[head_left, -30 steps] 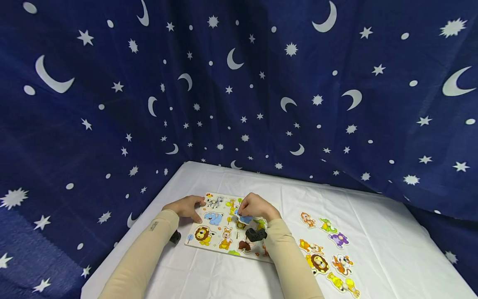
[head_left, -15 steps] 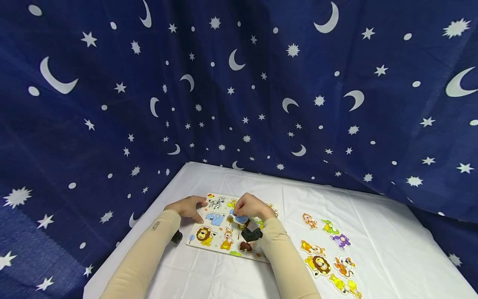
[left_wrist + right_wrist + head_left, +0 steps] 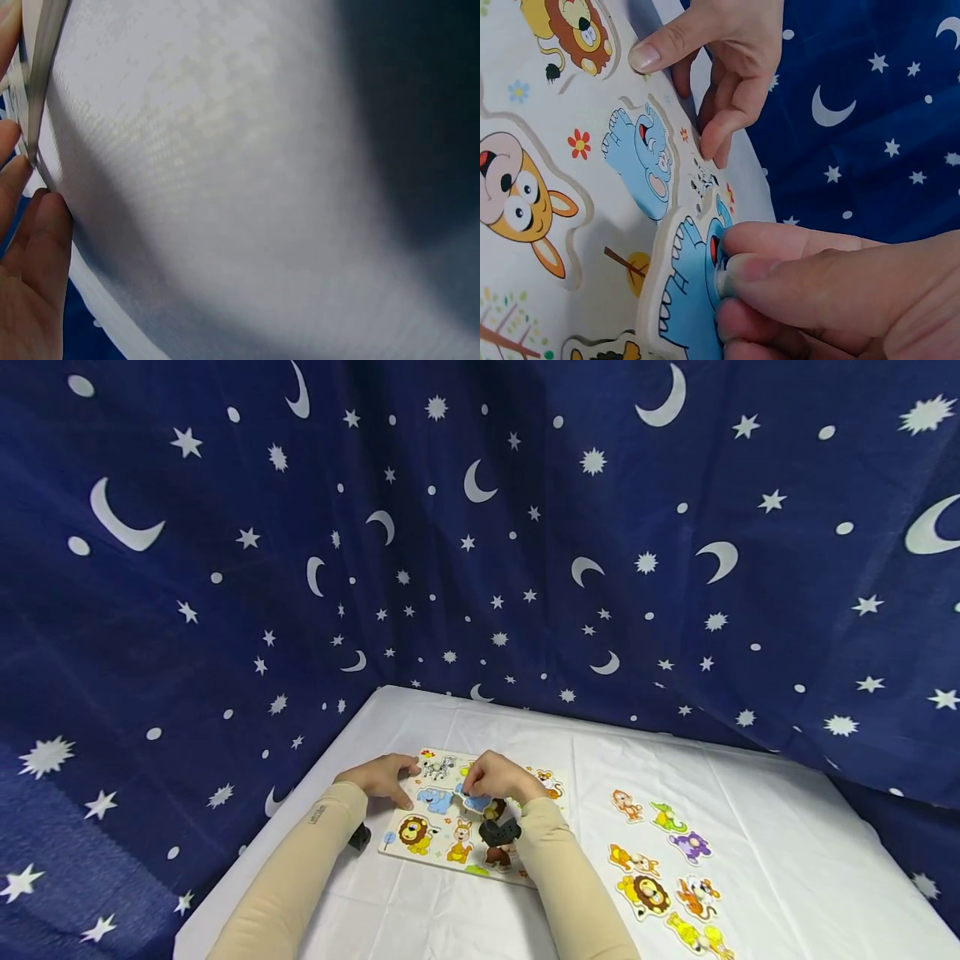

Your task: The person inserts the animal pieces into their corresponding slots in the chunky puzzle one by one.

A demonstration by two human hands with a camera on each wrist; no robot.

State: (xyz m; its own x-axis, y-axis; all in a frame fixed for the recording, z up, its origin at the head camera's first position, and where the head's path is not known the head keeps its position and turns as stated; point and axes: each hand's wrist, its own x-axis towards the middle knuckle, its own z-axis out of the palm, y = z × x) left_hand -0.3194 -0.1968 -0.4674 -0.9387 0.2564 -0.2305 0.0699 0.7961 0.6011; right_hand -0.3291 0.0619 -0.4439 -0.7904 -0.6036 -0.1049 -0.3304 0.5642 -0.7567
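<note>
My right hand [image 3: 498, 778] pinches a blue elephant puzzle piece [image 3: 686, 292] by its small knob, between thumb and fingers. In the right wrist view the piece is tilted above the white puzzle board [image 3: 536, 124], just beside the printed elephant recess [image 3: 639, 159]. My left hand [image 3: 382, 778] rests at the board's left edge with thumb and fingers spread apart. The left wrist view catches its fingers [image 3: 52, 225] against the side of the board. Lion [image 3: 414, 833], kangaroo [image 3: 459, 842] and zebra [image 3: 438, 767] pictures show on the board; my right hand and wrist camera cover part of it.
Loose animal pieces lie right of the board on the white tablecloth [image 3: 780, 860]: a monkey [image 3: 627, 806], crocodile [image 3: 667, 817], purple piece [image 3: 690, 847], lion [image 3: 645, 895], tiger [image 3: 697, 897] and several others. A dark blue curtain [image 3: 510, 568] hangs behind the table.
My right hand has moved left over the board with the elephant piece, closer to the elephant recess. A tiger picture at the board's upper right has come into view. My left hand stays at the edge.
</note>
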